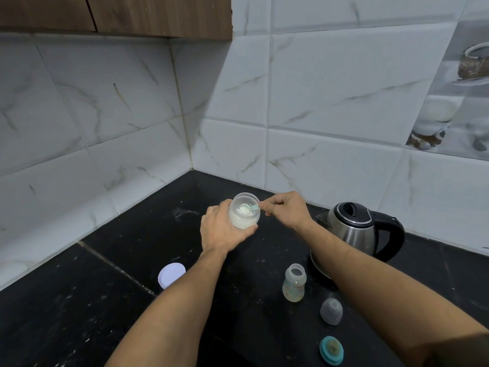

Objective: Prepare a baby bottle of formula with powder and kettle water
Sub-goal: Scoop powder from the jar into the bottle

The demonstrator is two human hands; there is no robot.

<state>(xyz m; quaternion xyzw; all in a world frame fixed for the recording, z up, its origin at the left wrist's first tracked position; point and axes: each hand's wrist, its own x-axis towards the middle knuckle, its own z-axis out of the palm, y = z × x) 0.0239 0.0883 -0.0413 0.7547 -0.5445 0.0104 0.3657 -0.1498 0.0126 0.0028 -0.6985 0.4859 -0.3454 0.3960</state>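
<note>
The kettle (354, 229) base is half covered by the right forearm (370, 266). The spoon (247, 207) handle gets swallowed by the right hand (284, 207), left hand (222, 229) fingers are lost behind the jar (243, 218), and the bottle (294, 287) print can't be read tbh.

A clear powder jar (244, 214), open and part-filled with white formula, is gripped in the left hand (221, 231). The right hand (284, 207) pinches a pale green scoop (247, 207), heaped with powder, at the jar's mouth. The baby bottle (294, 286) stands upright, uncapped, just beside the steel kettle (354, 229), whose lid is closed.
</note>
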